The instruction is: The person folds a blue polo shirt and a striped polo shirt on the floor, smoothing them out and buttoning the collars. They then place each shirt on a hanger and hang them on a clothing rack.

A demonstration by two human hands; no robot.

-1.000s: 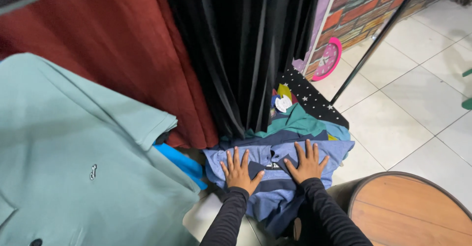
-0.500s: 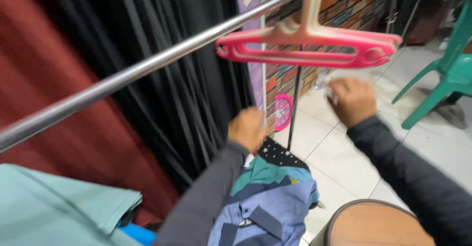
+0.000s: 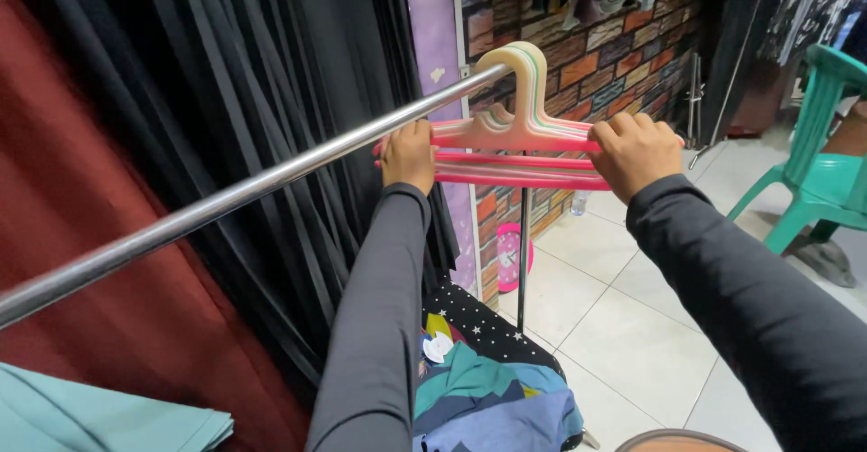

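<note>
I am gripping a bunch of pink plastic hangers (image 3: 528, 158) that is hanging by its cream hooks on the steel rail (image 3: 271, 177), up at chest height in front of the black curtain (image 3: 271, 82). My left hand (image 3: 408, 154) is closing its fingers over the left ends of the bars, and my right hand (image 3: 635, 152) is curling its fingers tight over the right ends, so both are clamping the bunch. I am judging these as light and stiff, but smooth and loose against one another, so they could fan out or slip; squeezing both shoulders together looks like the sound hold, with the hooks left free. A second ago both palms were lying flat on the folded clothes (image 3: 492, 398) below; half a second ago they were only rising toward the rail, the right one not yet on the hangers.
</note>
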